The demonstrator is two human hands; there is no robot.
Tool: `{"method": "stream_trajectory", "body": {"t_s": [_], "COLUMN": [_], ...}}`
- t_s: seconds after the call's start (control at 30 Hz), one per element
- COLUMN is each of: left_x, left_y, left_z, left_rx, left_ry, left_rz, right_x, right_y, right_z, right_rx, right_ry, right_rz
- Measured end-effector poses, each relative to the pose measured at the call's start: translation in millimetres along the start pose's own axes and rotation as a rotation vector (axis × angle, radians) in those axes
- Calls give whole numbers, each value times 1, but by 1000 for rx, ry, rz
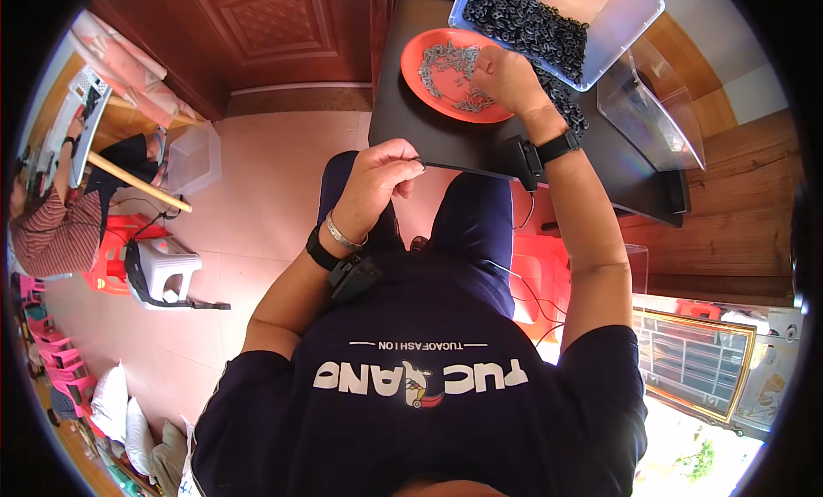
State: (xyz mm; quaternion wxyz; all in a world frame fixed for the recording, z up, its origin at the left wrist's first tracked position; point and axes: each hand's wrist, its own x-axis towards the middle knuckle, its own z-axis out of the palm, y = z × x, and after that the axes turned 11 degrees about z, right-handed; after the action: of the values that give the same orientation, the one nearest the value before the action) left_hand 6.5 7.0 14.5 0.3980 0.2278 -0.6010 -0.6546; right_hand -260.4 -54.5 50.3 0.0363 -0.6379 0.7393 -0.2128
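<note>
My left hand (383, 178) is held above my lap, just off the near edge of the black table (480, 144). Its thumb and forefinger pinch a small black piece (420, 161), mostly covered by the fingertips. Over the right side of an orange-red plate (411, 66), my right hand (512, 84) is closed with its fingers bent down. Whatever it may grip is hidden. Small grey parts (441, 68) lie scattered on the plate. Behind it, a clear plastic bin (630, 25) holds many small black ring-like pieces (523, 21). More loose black pieces (567, 107) lie on the table beside my right wrist.
A clear plastic lid or panel (656, 120) leans at the table's right. Cables hang by my right side. At far left, another person in a striped top (64, 235) sits near a white stool (165, 261) and a clear box (194, 158). A brown door (279, 25) stands ahead.
</note>
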Motion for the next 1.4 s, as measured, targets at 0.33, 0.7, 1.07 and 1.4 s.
{"method": "stream_trajectory", "body": {"t_s": [0.33,0.7,1.07,1.4], "left_x": [9,1,0,0], "left_y": [11,22,15,14], "left_z": [6,32,35,33], "left_rx": [-66,197,330,354], "left_ry": [52,88,121,120], "left_rz": [34,283,376,367], "right_x": [-40,-134,-141,-142], "right_y": [-13,-64,-68,-70], "right_z": [-29,-4,6,9], "right_rx": [1006,1324,1416,1379], "right_ry": [-260,-177,-217,-199], "right_rz": [181,145,142,153]}}
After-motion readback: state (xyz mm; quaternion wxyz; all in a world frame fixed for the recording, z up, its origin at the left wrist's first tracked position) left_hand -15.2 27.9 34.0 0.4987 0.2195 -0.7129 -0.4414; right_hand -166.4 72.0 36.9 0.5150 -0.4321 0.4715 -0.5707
